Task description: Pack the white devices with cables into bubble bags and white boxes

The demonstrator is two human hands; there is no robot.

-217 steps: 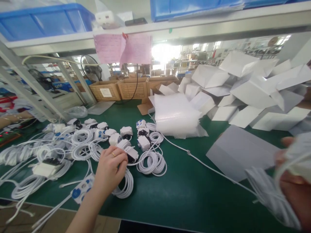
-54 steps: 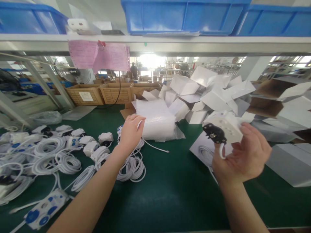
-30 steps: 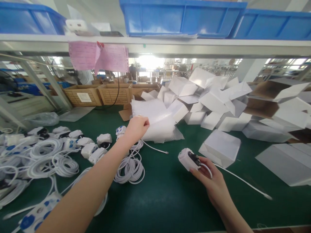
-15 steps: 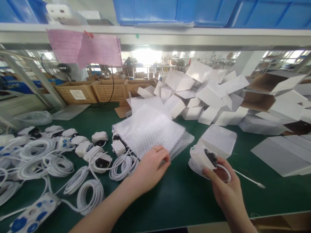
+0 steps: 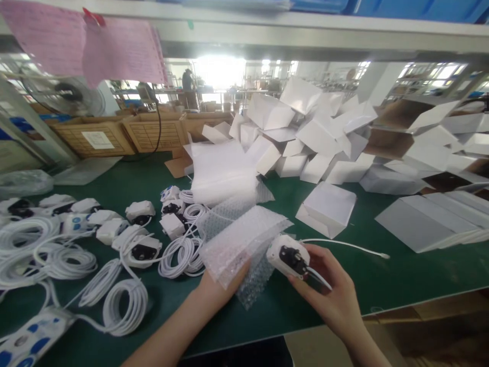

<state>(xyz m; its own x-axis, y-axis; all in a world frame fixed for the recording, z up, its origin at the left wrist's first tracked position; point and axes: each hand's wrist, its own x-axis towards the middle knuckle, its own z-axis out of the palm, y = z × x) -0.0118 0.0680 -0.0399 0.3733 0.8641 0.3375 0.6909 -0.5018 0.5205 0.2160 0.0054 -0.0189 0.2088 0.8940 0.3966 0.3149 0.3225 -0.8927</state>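
Observation:
My right hand (image 5: 331, 293) grips a white boxy electrical unit (image 5: 278, 255) with a black socket-like face. A white cable (image 5: 346, 244) runs from it to the right and ends in a small plug. My left hand (image 5: 229, 280) is partly covered by a clear bubble wrap bag (image 5: 244, 237), its fingers showing only faintly through the plastic, with the bag lifted and bent over them. The unit is close to the bag's right edge. Behind lies a stack of bubble wrap bags (image 5: 224, 173). A white carton (image 5: 327, 206) stands beyond my right hand.
Several similar units with coiled white cables (image 5: 126, 308) cover the left of the green table (image 5: 267, 321). White cartons (image 5: 321, 137) are heaped at the back, and flat ones (image 5: 431, 221) lie right. Brown boxes (image 5: 153, 133) line the rear. A shelf (image 5: 267, 35) spans overhead.
My left hand has drawn a bubble wrap bag off the stack towards me. My right hand has brought the unit leftward to the bag. The view has shifted slightly right and down.

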